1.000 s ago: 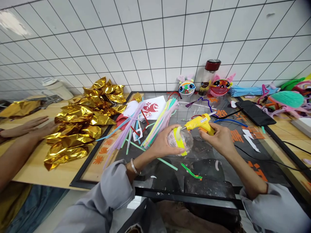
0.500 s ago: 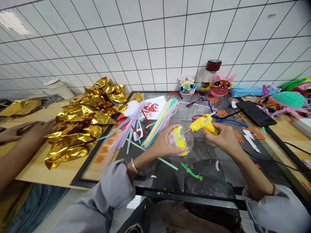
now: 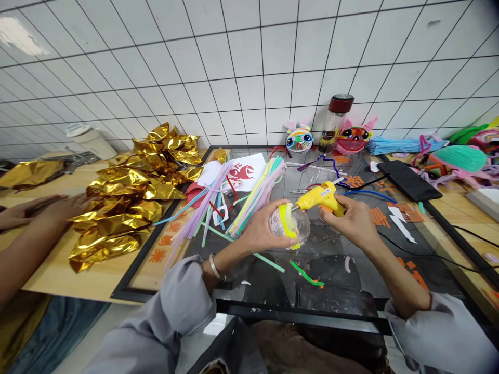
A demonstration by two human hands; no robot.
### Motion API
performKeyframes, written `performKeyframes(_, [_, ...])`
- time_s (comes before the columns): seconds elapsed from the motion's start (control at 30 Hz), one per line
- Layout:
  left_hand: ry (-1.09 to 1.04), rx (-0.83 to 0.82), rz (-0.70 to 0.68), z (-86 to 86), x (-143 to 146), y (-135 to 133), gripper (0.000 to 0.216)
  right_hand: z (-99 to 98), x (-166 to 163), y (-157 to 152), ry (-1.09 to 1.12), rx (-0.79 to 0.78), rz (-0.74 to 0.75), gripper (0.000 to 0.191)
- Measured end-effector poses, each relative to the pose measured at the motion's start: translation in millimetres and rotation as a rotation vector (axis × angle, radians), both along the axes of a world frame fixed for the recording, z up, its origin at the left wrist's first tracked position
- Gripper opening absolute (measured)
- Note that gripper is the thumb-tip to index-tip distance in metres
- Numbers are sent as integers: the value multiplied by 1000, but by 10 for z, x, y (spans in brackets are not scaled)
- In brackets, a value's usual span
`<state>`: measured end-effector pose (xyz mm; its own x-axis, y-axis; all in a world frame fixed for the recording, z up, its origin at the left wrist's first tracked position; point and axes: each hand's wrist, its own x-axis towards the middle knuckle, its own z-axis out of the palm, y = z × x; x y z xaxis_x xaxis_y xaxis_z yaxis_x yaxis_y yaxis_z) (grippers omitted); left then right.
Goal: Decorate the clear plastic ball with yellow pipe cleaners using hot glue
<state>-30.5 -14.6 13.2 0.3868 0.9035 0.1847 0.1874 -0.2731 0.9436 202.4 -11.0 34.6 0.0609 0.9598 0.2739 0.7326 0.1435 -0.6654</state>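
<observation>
My left hand (image 3: 260, 229) is wrapped round a clear plastic ball (image 3: 302, 227) with a bright yellow band (image 3: 287, 222) and a pale fuzzy part on its left side. In my right hand (image 3: 353, 221) is a yellow hot glue gun (image 3: 317, 198), its metal nozzle pointing left at the top of the ball by the band. Whether the tip touches the surface I cannot tell. Below the ball, a short green pipe cleaner (image 3: 306, 274) lies on the dark glossy board (image 3: 323, 259).
Pastel pipe cleaners (image 3: 257, 200) lie left of centre, beside crumpled gold foil (image 3: 128, 192). Finished fuzzy ornaments (image 3: 299, 140) and a red-capped bottle (image 3: 333, 122) stand by the tiled wall. A black phone (image 3: 409, 180) lies right. Another person's hand (image 3: 58, 210) rests at far left.
My right hand has moved the glue gun slightly left, bringing its nozzle closer to the ball. My left hand keeps the ball nearly still.
</observation>
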Motion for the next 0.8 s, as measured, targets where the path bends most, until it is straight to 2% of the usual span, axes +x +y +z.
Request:
performKeyframes(0.23, [7,-11,3,-4,-3,24,82,12,325,77,21,-198,122,30])
performKeyframes(0.4, [41,4,6,-27,-26,38,86,15,557,95,-298,-200,63,30])
performKeyframes(0.6, [73,142,15,-33,-33,46,77,-29,510,-43,-554,-367,45,24])
performKeyframes(0.7, [83,169,11,-27,-30,45,75,-122,536,-72,-658,-361,36,25])
performKeyframes(0.8, [90,179,13,-26,-27,48,74,-215,606,-99,-731,-283,75,33])
